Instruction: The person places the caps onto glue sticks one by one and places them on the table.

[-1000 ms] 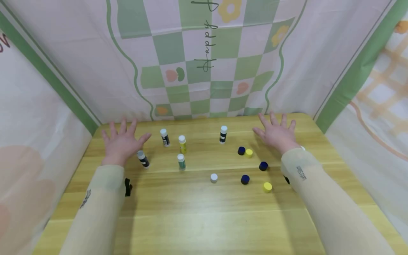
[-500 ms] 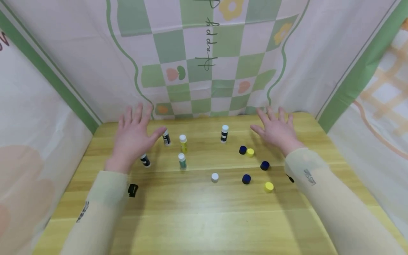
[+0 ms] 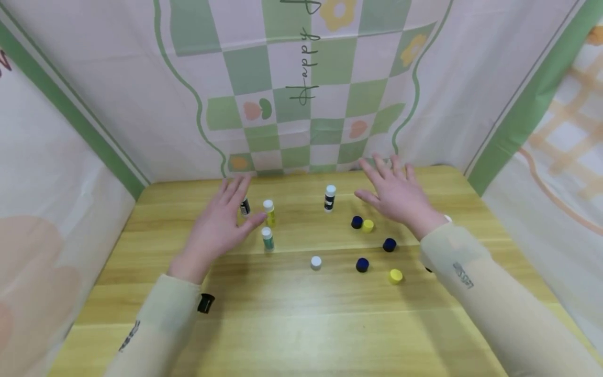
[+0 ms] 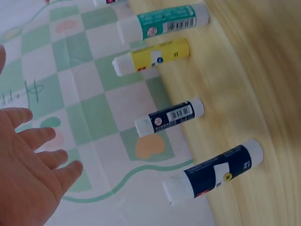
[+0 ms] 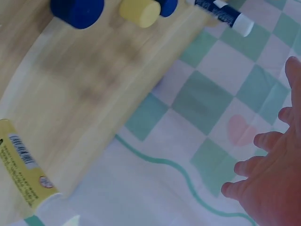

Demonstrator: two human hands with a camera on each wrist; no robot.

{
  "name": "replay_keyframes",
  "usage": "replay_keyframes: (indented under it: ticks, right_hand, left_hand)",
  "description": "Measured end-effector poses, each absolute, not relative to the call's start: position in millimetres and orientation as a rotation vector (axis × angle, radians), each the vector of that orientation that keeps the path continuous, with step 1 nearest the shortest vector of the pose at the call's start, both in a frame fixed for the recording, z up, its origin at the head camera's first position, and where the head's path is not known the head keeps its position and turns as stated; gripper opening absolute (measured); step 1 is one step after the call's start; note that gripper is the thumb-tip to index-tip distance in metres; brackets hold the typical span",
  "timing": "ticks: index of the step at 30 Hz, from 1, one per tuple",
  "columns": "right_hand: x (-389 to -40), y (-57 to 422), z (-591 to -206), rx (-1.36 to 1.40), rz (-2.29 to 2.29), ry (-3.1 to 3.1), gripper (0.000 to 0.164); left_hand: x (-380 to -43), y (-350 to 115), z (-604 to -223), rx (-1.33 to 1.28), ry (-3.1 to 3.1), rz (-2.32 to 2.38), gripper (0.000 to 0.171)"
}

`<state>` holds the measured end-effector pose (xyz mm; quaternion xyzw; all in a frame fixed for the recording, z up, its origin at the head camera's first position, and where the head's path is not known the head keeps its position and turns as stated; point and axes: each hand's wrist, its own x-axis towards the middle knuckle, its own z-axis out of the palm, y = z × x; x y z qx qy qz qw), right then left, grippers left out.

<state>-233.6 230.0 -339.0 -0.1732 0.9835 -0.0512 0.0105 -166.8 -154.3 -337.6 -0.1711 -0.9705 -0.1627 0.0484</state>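
My left hand (image 3: 218, 230), fingers spread and holding nothing, hovers over the left side of the table. Beneath and beside it stand uncapped-looking glue sticks: a teal one (image 3: 268, 239), a yellow one (image 3: 270, 213) and a dark blue one (image 3: 245, 207), partly covered by the fingers. The left wrist view also shows a larger dark blue glue stick (image 4: 218, 172), hidden from the head view. My right hand (image 3: 399, 198) hovers, fingers apart, behind a dark blue cap (image 3: 357, 222) and a yellow cap (image 3: 368, 226). Another dark blue glue stick (image 3: 330, 199) stands between the hands.
Nearer on the wooden table (image 3: 292, 335) lie a white cap (image 3: 316, 263), more dark blue caps (image 3: 362, 265) and another yellow cap (image 3: 395, 276). A second yellow glue stick (image 5: 21, 165) shows in the right wrist view. A patterned curtain (image 3: 325, 141) hangs behind the table.
My left hand has lifted and moved right and then nearer, over the glue sticks. My right hand has risen and shifted slightly left. The glue sticks and caps have stayed put.
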Motion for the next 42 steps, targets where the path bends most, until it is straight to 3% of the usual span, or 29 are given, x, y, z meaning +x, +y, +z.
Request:
replay_keyframes:
  ticks: [10,27,42]
  right_hand:
    - [-218,203,-341,-0.790,-0.138,3.113,0.078]
    - [-191,159,-372,-1.348,0.010,2.954,0.076]
    - [-182,145,-391,-1.434,0.180,2.764,0.076]
  left_hand:
    - [-153,-147,-360,-0.550,-2.977,-0.722,0.099]
    - [-157,-133,-401,-0.375,-3.115,-1.099,0.111]
    - [-166,-130,-417,-0.215,-3.107,-1.174,0.087]
